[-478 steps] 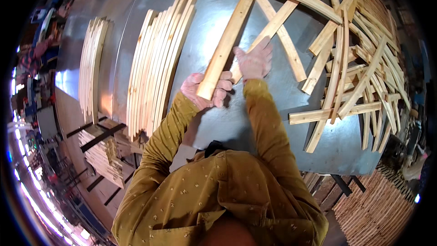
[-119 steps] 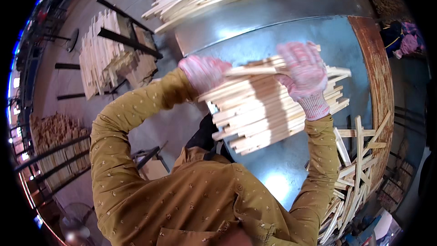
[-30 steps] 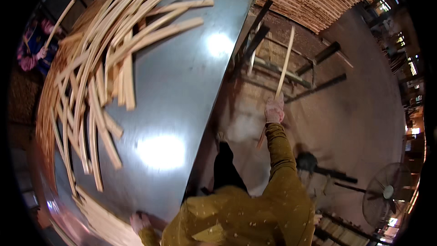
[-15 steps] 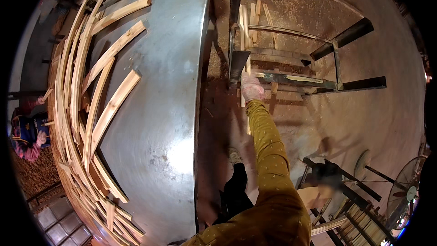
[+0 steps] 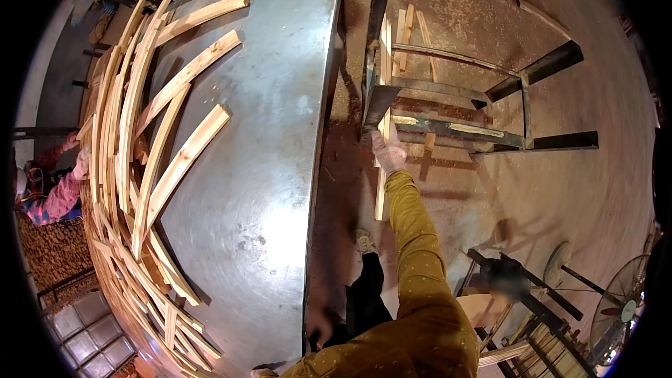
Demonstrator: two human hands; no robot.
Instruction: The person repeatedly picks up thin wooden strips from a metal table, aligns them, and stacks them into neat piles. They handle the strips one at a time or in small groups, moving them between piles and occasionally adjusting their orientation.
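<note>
From the head camera, the right hand [image 5: 388, 152], in a pale glove, is stretched out to the right of the metal table [image 5: 273, 168]; its fingers are wrapped tight round a long wooden slat [image 5: 381, 189] which runs up and down, its upper end against the black steel rack [image 5: 448, 105] on the sawdust floor [image 5: 574, 189], its lower end hanging below the wrist; more slats [image 5: 406, 28] already lie across the rack; the left hand [image 5: 318, 325] sits low by the table edge, fingers too dim to tell; loose curved slats [image 5: 140, 154] crowd the table's left side; another person's gloved hands [image 5: 75, 154] work there.
</note>
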